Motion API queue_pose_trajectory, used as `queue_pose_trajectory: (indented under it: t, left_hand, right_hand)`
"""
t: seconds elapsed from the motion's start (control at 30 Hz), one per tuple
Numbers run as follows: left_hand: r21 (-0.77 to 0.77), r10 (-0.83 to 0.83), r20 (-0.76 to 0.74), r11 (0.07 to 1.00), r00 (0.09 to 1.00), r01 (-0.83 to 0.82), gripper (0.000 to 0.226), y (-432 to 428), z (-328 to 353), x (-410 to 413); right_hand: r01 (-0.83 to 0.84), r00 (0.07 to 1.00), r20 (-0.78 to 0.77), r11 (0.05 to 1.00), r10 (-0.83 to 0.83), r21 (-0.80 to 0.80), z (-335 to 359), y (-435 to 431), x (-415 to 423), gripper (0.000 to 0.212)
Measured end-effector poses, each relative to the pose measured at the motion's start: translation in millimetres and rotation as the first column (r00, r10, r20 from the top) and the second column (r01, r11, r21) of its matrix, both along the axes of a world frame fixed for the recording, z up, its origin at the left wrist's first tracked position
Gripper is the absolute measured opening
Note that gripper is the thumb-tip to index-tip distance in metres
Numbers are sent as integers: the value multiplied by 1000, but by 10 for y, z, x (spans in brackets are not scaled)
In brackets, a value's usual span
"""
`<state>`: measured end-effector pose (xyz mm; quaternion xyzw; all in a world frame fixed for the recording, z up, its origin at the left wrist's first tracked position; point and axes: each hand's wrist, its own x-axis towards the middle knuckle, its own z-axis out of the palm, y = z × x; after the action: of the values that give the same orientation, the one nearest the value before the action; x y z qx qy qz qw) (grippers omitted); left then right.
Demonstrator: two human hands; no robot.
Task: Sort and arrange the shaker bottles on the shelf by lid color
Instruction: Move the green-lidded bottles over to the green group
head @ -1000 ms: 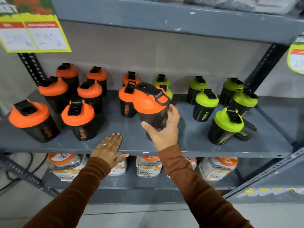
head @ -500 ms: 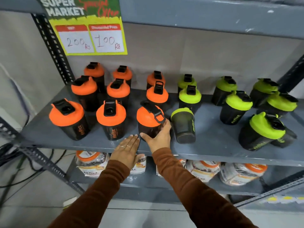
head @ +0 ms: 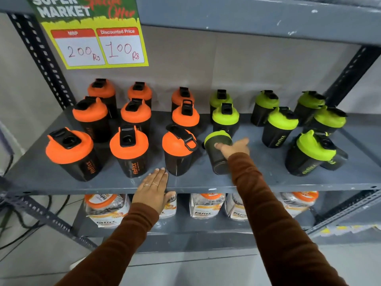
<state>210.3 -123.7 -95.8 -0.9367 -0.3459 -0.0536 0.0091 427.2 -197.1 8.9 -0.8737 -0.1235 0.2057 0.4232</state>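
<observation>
My right-hand fingers [head: 218, 145] curl loosely on the lidless green-rimmed bottle [head: 218, 155], not clamped, so I should close low around it, keeping clear of the orange-lidded bottle [head: 179, 148] beside them, left hand [head: 153, 187] flat, empty on the shelf [head: 268, 180].

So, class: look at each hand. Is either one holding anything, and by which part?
The right hand is on the upper side wall of the green-rimmed bottle, but a closed grip cannot be told. The left hand holds nothing, resting flat on the shelf.

Grey metal shelf [head: 268, 178] with orange-lidded shaker bottles [head: 128, 150] left, green-lidded ones [head: 282, 129] right (one lidless).
</observation>
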Motion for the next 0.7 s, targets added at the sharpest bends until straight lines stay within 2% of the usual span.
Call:
queue_pose_trajectory:
  t: [0.03, 0.1, 0.17, 0.27, 0.37, 0.43, 0.57, 0.7]
  left_hand:
    - [0, 2, 12, 1000, 1000, -2, 56, 3, -27, 0]
    - [6, 5, 47, 1000, 999, -5, 62, -20, -21, 1]
    - [-45, 16, 60, 999, 998, -13, 63, -37, 15, 6]
    - [-10, 24, 65, 1000, 998, -23, 61, -22, -20, 13]
    - [1, -9, 26, 1000, 1000, 9, 59, -43, -67, 3]
    - [10, -66, 45, 998, 997, 65, 62, -141, -113, 11]
    - [-11, -129, 17, 992, 992, 129, 58, -398, -230, 148]
    - [57, -197, 69, 980, 978, 193, 51, -551, -255, 428]
  right_hand:
    - [-21, 995, -95, 1000, 21, 0, -13, -14, -22, 83]
    - [-12, 989, -149, 999, 19, 53, -51, -52, -82, 82]
    - [6, 994, -106, 994, 6, 110, -116, -102, -111, 80]
    - [18, 999, 22, 963, -24, 269, -298, -200, -156, 84]
    - [108, 980, 102, 888, -171, 448, -487, -328, -188, 88]
    - [140, 971, 93, 844, -218, 517, -564, -397, -155, 91]
    - [84, 993, 7, 747, -119, 659, -661, -439, 2, 91]
    - [16, 1000, -2, 793, -19, 609, -703, -422, 106, 95]
